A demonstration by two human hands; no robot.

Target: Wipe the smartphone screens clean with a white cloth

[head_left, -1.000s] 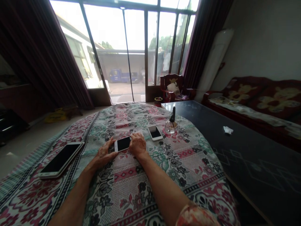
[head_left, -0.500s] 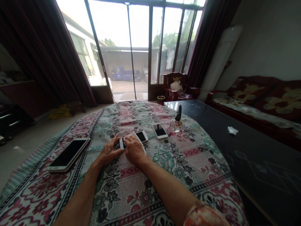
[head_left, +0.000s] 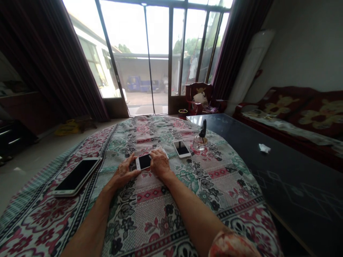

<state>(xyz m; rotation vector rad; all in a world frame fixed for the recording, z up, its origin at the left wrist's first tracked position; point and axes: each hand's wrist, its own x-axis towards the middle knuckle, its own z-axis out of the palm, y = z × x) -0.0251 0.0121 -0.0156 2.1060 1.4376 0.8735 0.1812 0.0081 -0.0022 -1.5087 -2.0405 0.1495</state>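
Observation:
A small white phone [head_left: 144, 161] with a dark screen lies on the flowered cloth [head_left: 160, 207] that covers the table. My left hand [head_left: 123, 174] steadies the phone's left end, thumb and fingers pinched against its edge. My right hand [head_left: 159, 163] presses down on the phone's right end. A bit of white wiping cloth [head_left: 164, 151] shows under its fingers, which cover that part of the screen.
A second small white phone [head_left: 181, 149] lies just right of my hands, and a glass bottle with a dark top [head_left: 200, 140] stands beyond it. A large phone [head_left: 76, 176] rests at the left. A dark glass table [head_left: 281, 178] with a crumpled tissue [head_left: 264, 148] adjoins on the right, with a sofa [head_left: 300, 114] behind.
My right hand has slid with the white cloth from the phone's left part to its right end, so the left of the screen now shows. My left hand stays at the phone's left end.

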